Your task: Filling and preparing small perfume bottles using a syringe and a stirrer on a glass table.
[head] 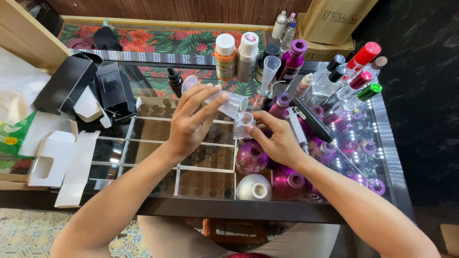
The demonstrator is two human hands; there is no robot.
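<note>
— What's on the glass counter (382, 138), biggest first?

— Two flat white cartons (62, 162) lie at my left, and two open black boxes (103, 86) behind them. Three purple round flasks (252, 156) and one white one (254, 187) sit below my hands.

— And your hands?

— My left hand (191, 122) grips one clear measuring cup (228, 102), tilted over one small clear bottle (243, 125) that my right hand (277, 138) pinches at counter centre. One syringe (297, 126) lies just beside my right hand.

Left hand (191, 122): tilts a clear measuring cup (229, 102) (mouth downward)
Right hand (277, 138): steadies a small clear bottle (243, 125), syringe (297, 126) just beside
Surface: glass counter (382, 124)
</note>
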